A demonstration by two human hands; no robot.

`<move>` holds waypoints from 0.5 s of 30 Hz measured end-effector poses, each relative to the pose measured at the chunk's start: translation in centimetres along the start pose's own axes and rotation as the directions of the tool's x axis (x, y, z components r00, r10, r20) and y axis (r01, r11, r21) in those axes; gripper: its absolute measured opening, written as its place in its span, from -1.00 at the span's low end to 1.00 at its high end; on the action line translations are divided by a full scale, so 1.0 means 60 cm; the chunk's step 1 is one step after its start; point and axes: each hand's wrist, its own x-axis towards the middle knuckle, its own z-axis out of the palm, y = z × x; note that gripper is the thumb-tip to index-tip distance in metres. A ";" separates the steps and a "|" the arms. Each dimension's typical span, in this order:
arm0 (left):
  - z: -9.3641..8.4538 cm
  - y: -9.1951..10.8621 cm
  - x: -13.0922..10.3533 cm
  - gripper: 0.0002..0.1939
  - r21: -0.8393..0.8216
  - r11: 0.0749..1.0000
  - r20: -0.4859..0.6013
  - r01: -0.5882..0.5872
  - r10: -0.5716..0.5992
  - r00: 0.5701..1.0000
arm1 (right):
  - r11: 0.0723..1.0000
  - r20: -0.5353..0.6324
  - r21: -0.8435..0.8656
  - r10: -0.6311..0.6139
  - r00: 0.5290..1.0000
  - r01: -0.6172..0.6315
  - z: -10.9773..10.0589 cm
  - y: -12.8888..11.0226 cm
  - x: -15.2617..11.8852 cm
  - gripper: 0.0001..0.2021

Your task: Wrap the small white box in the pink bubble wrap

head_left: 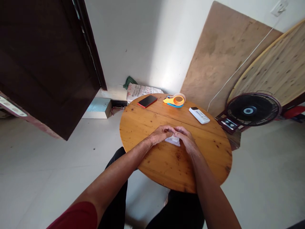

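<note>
Red phone, orange-blue tape dispenser, white remote, knotty brown table

The round orange-brown wooden table looks varnished and smooth, with dark knots. The red-edged black phone has a glossy glass face. The orange and blue tape dispenser and white remote control look like smooth plastic.

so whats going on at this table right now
A person seated at a round wooden table has the left hand and right hand together on a small pale packet lying mid-table. Along the far edge sit a red phone, a tape dispenser and a white remote, all untouched.
</note>
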 end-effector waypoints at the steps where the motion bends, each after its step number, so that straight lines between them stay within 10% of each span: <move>1: 0.000 -0.001 0.001 -0.81 -0.009 1.000 0.007 0.000 0.000 1.000 | 1.000 0.005 -0.002 0.003 1.000 -0.003 0.000 0.000 0.000 -0.74; 9: 0.007 0.013 -0.006 -0.78 -0.138 0.990 -0.017 0.000 -0.002 1.000 | 0.993 -0.029 0.118 -0.007 1.000 0.011 -0.006 0.008 0.005 -0.76; 15: 0.000 0.011 0.004 -0.73 -0.249 0.966 -0.326 -0.065 -0.021 0.945 | 0.965 -0.246 0.253 -0.009 0.969 0.074 -0.019 0.015 0.015 -0.78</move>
